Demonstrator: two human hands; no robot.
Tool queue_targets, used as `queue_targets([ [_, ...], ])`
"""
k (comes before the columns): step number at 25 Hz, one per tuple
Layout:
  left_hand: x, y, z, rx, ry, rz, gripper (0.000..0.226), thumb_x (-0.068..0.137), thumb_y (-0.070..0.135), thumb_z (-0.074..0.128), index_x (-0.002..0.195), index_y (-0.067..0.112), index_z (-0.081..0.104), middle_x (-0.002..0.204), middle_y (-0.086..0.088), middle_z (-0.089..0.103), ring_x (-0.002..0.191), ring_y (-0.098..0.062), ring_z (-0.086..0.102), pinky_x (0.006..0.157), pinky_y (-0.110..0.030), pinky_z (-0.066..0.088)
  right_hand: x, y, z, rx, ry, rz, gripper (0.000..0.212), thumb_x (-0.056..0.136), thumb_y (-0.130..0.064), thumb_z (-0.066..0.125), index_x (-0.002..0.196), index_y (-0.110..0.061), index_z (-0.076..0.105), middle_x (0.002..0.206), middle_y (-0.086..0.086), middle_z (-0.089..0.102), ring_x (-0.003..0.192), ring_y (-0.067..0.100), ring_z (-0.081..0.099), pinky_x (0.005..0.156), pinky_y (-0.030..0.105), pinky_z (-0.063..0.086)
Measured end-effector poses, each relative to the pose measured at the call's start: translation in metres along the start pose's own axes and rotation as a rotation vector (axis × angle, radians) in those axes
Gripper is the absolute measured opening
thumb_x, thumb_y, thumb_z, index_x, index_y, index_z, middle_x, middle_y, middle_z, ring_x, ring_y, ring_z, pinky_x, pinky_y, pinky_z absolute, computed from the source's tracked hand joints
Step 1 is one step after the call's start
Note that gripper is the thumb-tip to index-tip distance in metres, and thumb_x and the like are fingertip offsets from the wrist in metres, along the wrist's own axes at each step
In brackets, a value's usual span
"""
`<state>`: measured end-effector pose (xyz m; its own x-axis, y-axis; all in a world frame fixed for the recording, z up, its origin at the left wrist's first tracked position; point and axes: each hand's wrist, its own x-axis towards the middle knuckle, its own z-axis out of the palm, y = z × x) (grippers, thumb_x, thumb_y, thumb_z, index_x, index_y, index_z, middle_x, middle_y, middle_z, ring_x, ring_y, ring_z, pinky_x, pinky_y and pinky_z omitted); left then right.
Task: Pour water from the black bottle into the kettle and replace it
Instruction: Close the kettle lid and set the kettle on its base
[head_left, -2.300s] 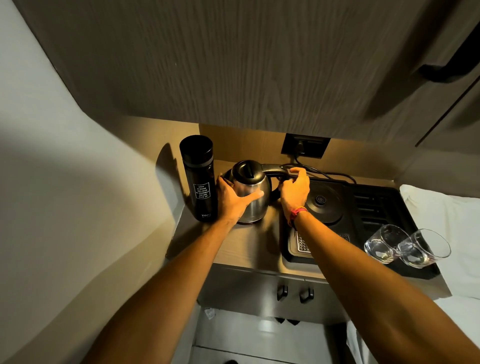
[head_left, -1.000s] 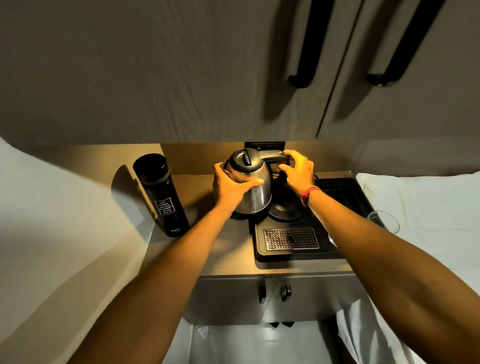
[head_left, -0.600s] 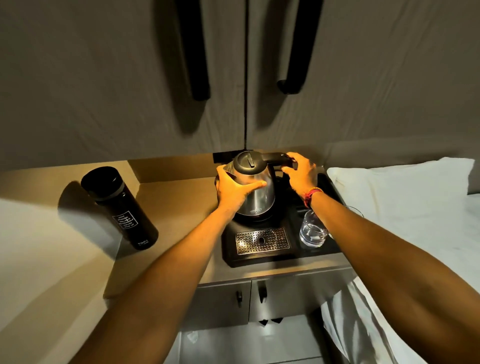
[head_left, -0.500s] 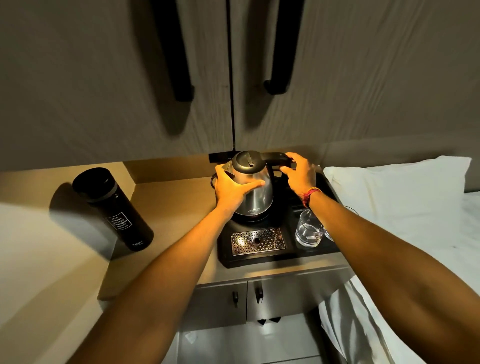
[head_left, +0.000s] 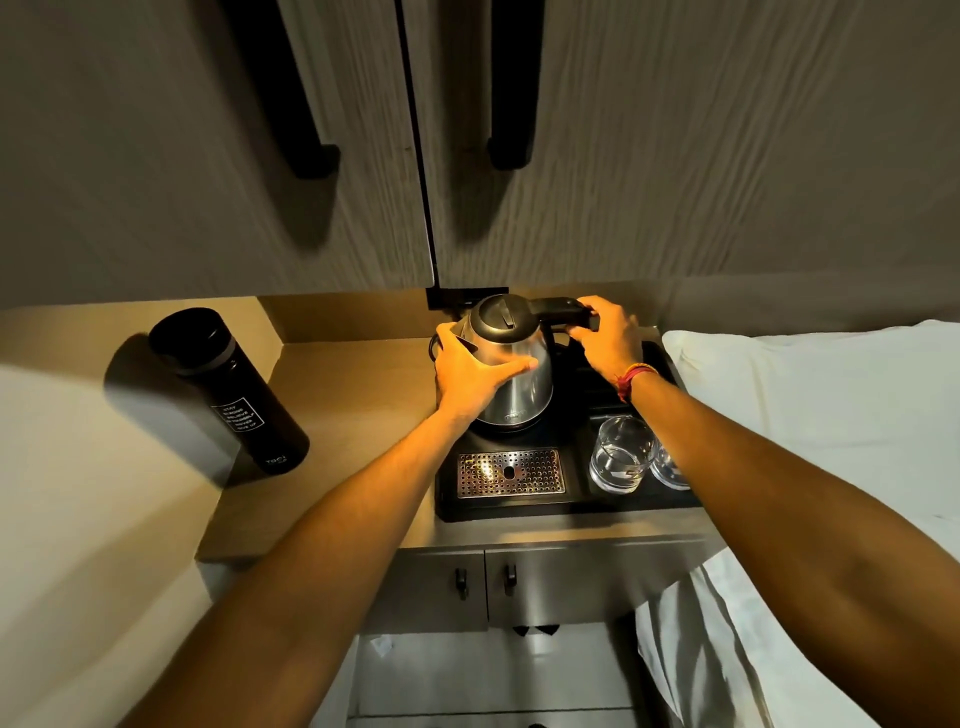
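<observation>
A steel kettle (head_left: 524, 384) with a black lid, lid down, stands on its base on the black tray (head_left: 519, 509). My left hand (head_left: 467, 379) is wrapped around the kettle's left side near the spout. My right hand (head_left: 608, 338) grips the kettle's black handle at the top right. The black bottle (head_left: 228, 389), capped, with a white label, stands alone at the left of the counter, well apart from both hands.
Two drinking glasses (head_left: 621, 460) sit on the tray's right part, under my right forearm. A metal drip grate (head_left: 511, 473) lies at the tray's front. Cupboard doors with black handles (head_left: 511, 104) hang overhead. A white pillow (head_left: 810, 395) lies to the right.
The kettle has moved from the bare counter beside the bottle rightward onto the tray's base, held by both hands. The bottle has stayed in place; the camera has turned right.
</observation>
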<state>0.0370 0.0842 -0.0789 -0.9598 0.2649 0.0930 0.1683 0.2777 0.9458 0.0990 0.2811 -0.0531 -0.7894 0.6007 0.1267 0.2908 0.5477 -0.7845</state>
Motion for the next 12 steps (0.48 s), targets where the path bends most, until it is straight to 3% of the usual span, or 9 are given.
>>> queue_targets([
  [5, 0.002, -0.003, -0.003, 0.031, -0.038, 0.011, 0.111, 0.047, 0.052, 0.096, 0.134, 0.021, 0.034, 0.136, -0.001, 0.055, 0.124, -0.016, 0.051, 0.099, -0.03, 0.045, -0.007, 0.001, -0.001, -0.007, 0.017, -0.029, 0.039, 0.088, -0.011, 0.069, 0.126, -0.014, 0.065, 0.116, 0.011, 0.07, 0.112, 0.027, 0.062, 0.083, 0.024, 0.044],
  [12, 0.018, -0.003, -0.018, 0.056, -0.196, -0.004, 0.113, 0.048, 0.051, 0.096, 0.135, 0.023, 0.03, 0.14, 0.0, 0.052, 0.125, -0.016, 0.048, 0.099, -0.031, 0.041, -0.012, 0.003, -0.008, -0.054, 0.0, -0.03, 0.04, 0.084, -0.019, 0.076, 0.122, -0.013, 0.067, 0.112, 0.01, 0.073, 0.103, 0.021, 0.065, 0.08, 0.024, 0.046],
])
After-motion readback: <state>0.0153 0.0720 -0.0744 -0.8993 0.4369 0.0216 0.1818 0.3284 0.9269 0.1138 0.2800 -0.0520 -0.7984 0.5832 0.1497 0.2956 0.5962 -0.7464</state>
